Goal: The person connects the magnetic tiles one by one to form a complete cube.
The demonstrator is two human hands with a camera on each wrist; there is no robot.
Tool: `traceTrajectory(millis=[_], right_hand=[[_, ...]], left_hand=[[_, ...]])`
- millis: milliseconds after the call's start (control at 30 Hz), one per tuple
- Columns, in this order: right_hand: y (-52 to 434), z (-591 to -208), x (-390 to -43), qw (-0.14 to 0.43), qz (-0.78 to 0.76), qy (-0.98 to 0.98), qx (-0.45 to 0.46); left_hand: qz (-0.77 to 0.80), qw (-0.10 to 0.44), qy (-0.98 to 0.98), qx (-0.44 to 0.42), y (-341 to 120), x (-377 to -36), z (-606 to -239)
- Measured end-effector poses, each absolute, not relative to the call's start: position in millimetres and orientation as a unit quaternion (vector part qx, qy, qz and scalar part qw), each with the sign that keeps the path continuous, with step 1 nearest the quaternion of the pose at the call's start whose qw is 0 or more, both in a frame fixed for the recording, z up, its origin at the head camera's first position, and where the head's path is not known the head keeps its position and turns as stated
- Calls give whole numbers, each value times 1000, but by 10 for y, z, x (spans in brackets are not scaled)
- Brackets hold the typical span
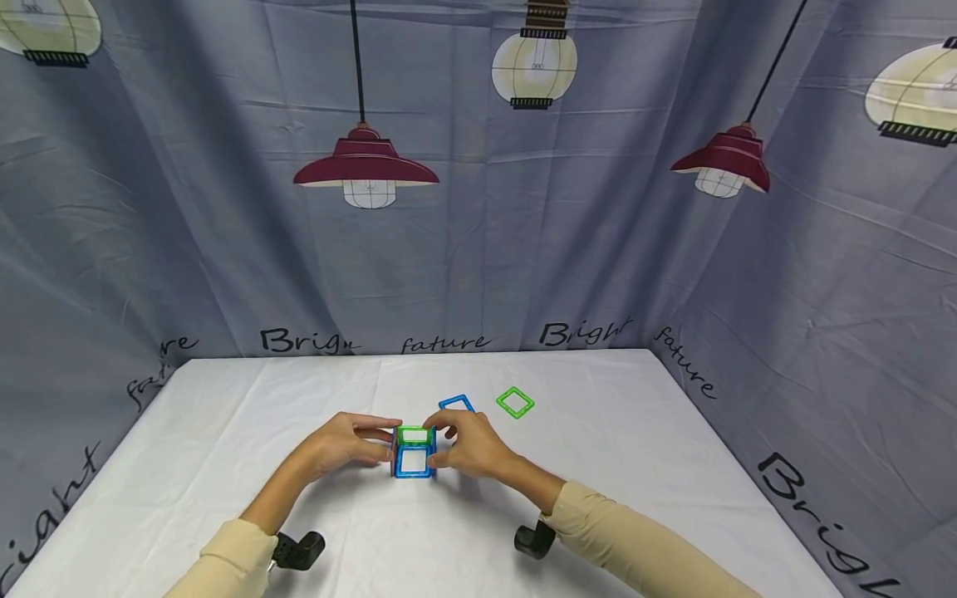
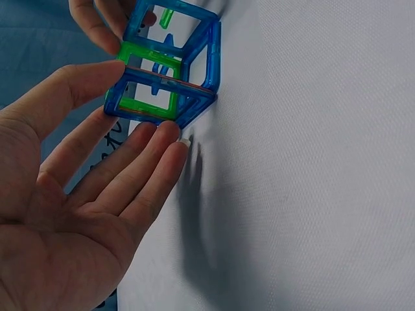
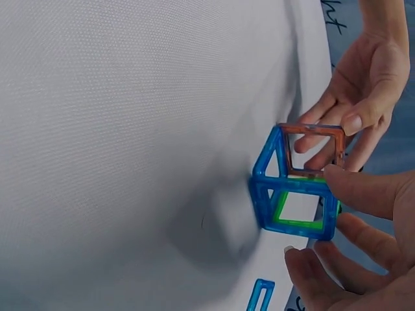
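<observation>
White tablecloth, loose blue square tile, green square tile, lamp-print backdrop

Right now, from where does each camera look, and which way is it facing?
Head: above, facing forward and down at the table; both forearms, left hand, right hand around the tile cube.
Left wrist: beside the left hand, facing the cube.
Right wrist: beside the right hand, facing the cube.
All share the cube.
</observation>
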State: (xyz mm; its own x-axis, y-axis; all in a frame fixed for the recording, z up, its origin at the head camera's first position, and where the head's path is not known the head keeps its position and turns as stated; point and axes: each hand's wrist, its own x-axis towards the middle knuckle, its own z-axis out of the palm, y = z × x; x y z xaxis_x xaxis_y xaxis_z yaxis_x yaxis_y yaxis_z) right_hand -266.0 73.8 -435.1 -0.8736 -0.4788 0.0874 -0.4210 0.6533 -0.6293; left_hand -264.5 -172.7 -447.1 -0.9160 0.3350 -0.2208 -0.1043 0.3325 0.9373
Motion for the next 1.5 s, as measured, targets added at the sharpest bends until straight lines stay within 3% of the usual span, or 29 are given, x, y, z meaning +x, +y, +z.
traceTrajectory(millis=[767, 967, 1500], right_hand=[[743, -4350, -2622, 44, -334, 916, -216], [740, -4377, -2620, 75, -364, 909, -186], [802, -4354, -2655, 82, -371, 908, -178]], left_hand=[[540, 167, 821, 75, -1668, -2590, -4445], [533, 156, 828, 75, -1666, -2568, -4430], [513, 111, 851, 17, -1546, -2604, -4418]])
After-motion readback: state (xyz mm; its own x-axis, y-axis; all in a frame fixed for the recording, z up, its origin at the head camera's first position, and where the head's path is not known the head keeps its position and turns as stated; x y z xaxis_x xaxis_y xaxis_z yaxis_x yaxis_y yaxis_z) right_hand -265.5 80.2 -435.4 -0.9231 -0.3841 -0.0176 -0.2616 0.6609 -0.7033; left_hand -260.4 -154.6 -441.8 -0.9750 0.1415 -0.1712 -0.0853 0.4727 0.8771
